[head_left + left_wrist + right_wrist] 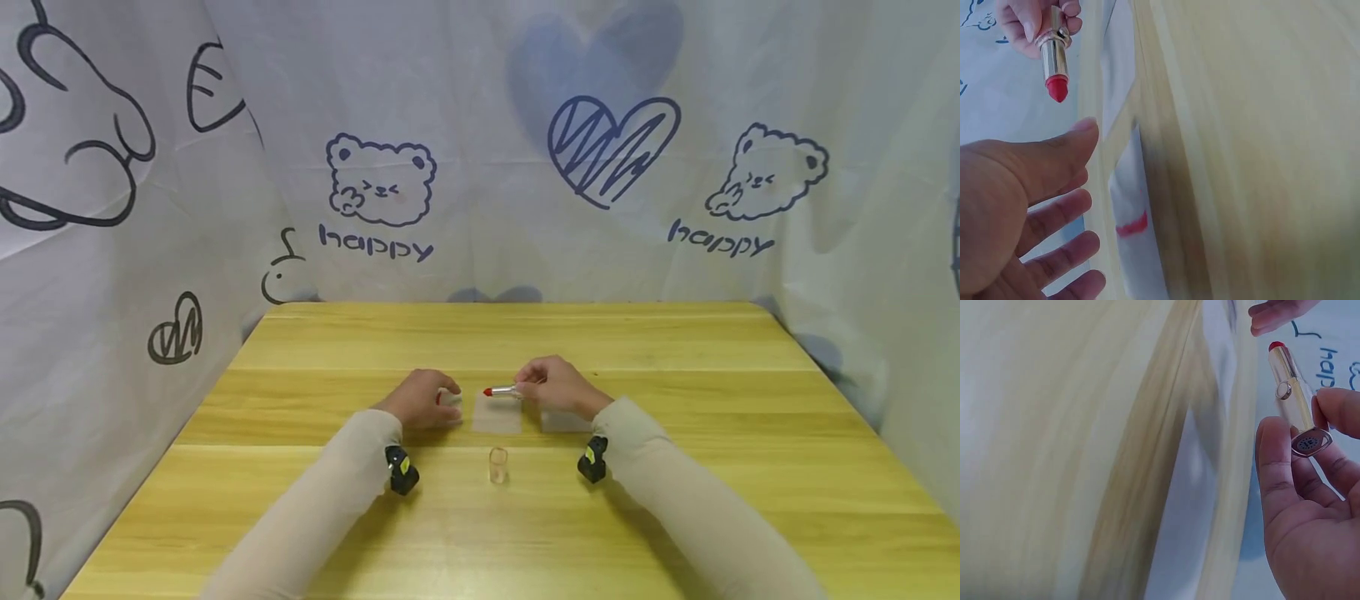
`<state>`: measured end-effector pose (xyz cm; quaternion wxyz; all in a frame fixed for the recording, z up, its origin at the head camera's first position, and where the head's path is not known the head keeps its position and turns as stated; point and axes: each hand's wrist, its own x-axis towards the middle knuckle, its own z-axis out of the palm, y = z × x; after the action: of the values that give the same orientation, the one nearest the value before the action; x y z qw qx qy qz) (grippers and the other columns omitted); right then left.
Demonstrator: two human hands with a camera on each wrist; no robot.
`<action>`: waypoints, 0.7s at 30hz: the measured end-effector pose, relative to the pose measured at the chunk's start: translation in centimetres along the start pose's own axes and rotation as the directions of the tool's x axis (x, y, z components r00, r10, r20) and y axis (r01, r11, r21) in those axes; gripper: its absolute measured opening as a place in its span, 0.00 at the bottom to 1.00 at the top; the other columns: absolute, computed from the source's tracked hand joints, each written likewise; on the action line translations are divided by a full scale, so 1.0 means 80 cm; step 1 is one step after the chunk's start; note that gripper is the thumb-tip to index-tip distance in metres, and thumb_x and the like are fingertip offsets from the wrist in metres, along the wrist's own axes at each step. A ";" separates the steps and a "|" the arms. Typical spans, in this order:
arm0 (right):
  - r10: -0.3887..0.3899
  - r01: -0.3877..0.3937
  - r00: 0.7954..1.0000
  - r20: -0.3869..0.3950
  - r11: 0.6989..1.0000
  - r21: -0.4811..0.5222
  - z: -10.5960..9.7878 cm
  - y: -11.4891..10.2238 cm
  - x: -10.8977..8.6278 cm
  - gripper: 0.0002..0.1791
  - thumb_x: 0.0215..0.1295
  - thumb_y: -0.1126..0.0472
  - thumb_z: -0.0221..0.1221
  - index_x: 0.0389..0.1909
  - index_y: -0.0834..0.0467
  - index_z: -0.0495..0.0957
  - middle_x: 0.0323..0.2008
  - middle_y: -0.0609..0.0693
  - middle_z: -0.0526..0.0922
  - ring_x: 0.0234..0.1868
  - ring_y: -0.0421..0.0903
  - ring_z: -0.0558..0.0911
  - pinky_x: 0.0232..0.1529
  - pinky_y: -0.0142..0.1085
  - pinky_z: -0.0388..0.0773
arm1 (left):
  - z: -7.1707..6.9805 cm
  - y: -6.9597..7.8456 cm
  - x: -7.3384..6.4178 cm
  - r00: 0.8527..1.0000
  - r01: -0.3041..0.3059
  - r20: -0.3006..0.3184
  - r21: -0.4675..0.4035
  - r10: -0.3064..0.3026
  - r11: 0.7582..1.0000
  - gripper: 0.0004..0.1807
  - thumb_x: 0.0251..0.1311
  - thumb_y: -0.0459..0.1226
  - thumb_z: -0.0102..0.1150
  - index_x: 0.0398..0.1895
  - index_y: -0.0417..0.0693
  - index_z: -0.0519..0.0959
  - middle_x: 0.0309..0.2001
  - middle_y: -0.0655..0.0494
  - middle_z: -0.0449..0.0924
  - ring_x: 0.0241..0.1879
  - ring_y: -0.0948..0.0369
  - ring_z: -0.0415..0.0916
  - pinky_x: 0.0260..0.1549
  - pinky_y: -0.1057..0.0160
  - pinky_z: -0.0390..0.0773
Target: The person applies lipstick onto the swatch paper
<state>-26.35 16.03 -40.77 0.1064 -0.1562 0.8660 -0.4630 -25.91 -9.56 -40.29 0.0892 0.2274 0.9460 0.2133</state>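
Note:
My right hand (558, 387) pinches a lipstick (504, 391) near its base, its red tip bared and pointing left over a middle white paper piece (497, 417). In the right wrist view, thumb and fingers hold the end of the shiny tube (1297, 403). My left hand (422, 398) holds nothing; its fingers are spread and loosely bent, apart from the lipstick. Beside it in the left wrist view lies a white paper piece (1141, 269) with a red smear (1132, 225). A third paper piece (564, 422) lies partly hidden under my right hand.
A small transparent cap (498, 467) stands on the wooden table (480, 542) between my forearms. White cloth (480, 100) with drawn bears and hearts hangs behind the table and along its sides. Both wrists carry a black camera.

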 end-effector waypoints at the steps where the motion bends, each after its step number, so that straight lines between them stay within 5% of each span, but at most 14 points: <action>1: 0.010 -0.010 1.000 -0.007 1.000 -0.001 -0.001 0.002 0.000 0.07 0.66 0.63 0.60 0.41 0.63 0.81 0.33 0.50 0.81 0.35 0.45 0.77 0.37 0.36 0.75 | 0.002 0.002 0.001 1.000 -0.002 0.002 -0.008 0.002 1.000 0.21 0.56 0.40 0.70 0.51 0.40 0.82 0.49 0.49 0.81 0.49 0.52 0.75 0.51 0.53 0.73; 13: 0.110 -0.108 0.992 -0.055 0.994 0.036 -0.007 0.013 -0.001 0.05 0.66 0.64 0.59 0.39 0.62 0.81 0.33 0.52 0.80 0.34 0.47 0.78 0.36 0.36 0.75 | 0.028 0.016 0.028 0.997 -0.072 0.018 0.070 0.071 0.995 0.21 0.54 0.42 0.72 0.50 0.43 0.82 0.52 0.50 0.80 0.58 0.49 0.72 0.60 0.53 0.68; 21: 0.095 -0.102 0.991 -0.093 0.991 -0.082 -0.003 0.017 0.001 0.05 0.66 0.63 0.59 0.38 0.60 0.81 0.33 0.49 0.80 0.37 0.45 0.78 0.40 0.39 0.76 | 0.038 0.027 0.035 0.998 -0.065 0.028 0.113 0.062 0.991 0.19 0.55 0.44 0.71 0.48 0.45 0.84 0.51 0.52 0.81 0.55 0.49 0.74 0.56 0.50 0.72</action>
<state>-26.78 16.89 -41.73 0.0837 -0.0970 0.8958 -0.4257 -26.72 -5.45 -42.24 0.0805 0.2648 0.9477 0.1589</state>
